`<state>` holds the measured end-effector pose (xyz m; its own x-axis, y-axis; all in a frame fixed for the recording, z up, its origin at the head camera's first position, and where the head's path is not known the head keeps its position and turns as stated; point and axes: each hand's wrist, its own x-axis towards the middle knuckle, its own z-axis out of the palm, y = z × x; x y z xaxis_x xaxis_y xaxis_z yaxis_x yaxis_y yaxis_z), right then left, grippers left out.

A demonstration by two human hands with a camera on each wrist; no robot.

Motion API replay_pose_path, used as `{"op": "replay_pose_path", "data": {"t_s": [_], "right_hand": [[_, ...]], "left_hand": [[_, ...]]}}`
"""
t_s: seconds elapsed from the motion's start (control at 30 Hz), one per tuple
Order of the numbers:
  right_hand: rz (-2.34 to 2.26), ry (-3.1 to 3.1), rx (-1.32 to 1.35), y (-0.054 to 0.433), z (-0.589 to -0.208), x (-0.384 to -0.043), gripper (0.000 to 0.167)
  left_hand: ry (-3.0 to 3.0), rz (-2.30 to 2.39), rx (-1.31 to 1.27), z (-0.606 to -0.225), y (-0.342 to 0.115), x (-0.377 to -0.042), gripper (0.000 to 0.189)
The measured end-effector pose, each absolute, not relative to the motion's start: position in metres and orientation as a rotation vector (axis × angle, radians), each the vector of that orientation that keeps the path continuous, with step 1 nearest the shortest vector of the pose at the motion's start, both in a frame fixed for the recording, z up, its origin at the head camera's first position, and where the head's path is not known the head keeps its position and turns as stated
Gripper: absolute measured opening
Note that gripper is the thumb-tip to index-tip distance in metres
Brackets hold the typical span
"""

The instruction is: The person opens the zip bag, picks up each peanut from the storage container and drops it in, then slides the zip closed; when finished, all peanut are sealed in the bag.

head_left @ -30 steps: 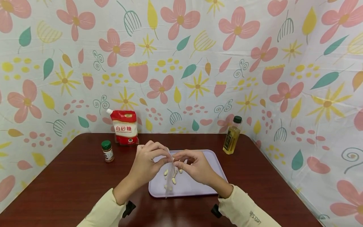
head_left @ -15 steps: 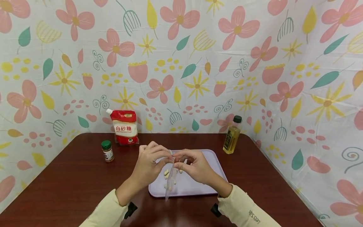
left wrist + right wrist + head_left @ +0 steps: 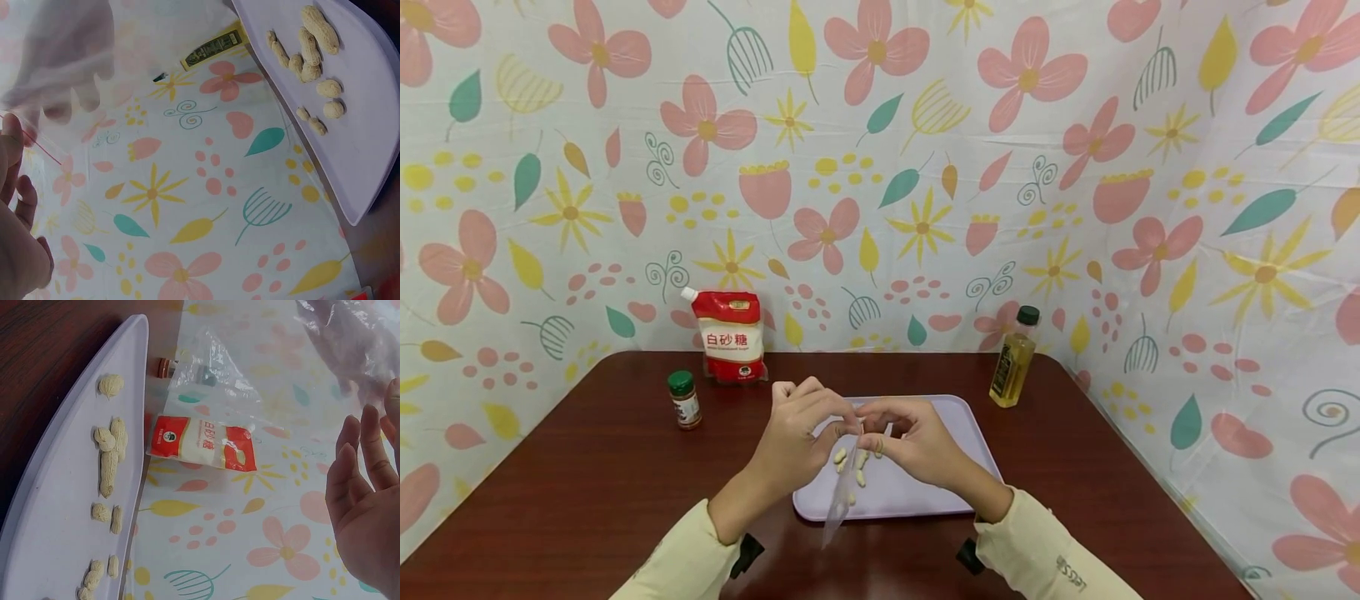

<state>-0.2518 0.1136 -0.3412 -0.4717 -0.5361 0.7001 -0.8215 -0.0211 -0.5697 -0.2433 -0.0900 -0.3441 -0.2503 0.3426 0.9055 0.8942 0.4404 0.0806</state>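
Note:
A clear plastic bag (image 3: 841, 505) with a thin red line along its top hangs between my hands, over the lilac tray (image 3: 936, 498). My left hand (image 3: 801, 433) pinches the bag's top edge between thumb and fingers. Right beside it, my right hand (image 3: 917, 440) pinches the same edge, fingertips close to the left ones. Several unshelled peanuts (image 3: 320, 30) lie loose on the tray; the bag partly covers them in the head view. Through the film, the right wrist view shows the left hand (image 3: 359, 344) dimly. No contents show in the bag.
On the dark wooden table (image 3: 587, 500), a red and white sugar pouch (image 3: 730, 337) stands at the back left. A green-capped spice jar (image 3: 684, 400) is in front of it. An oil bottle (image 3: 1014, 358) stands at the back right, before a flowered curtain (image 3: 880, 167).
The bag's lower end has swung left and toward me, past the tray's front edge. My left hand has shifted slightly right; the right hand stays nearly in place.

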Motion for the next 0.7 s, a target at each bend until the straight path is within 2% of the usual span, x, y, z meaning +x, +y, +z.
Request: {"op": "replay_pose_path", "data": {"t_s": [0.2,0.33,0.5,0.7], "right_hand": [[1.520,-1.998,1.500,0.1141,-0.3345,-0.2449,0.023],[1.498,-1.986,1.497,0.1141,-0.3330,-0.2444,0.016],[1.469,-1.949,1.489,0.1134,-0.3317,-0.2452,0.019],[1.464,-1.939,1.463,0.1140,-0.3348,-0.2477,0.015]], "left_hand": [[-1.749,-0.666,-1.124,-0.3441,-0.0904,-0.2449,0.014],[-1.703,-0.628,-1.122,-0.3436,-0.0897,-0.2458,0.019],[-1.648,-0.597,-1.129,-0.3430,-0.0879,-0.2460,0.029],[-1.583,-0.562,-1.145,-0.3421,-0.0859,-0.2451,0.026]]}}
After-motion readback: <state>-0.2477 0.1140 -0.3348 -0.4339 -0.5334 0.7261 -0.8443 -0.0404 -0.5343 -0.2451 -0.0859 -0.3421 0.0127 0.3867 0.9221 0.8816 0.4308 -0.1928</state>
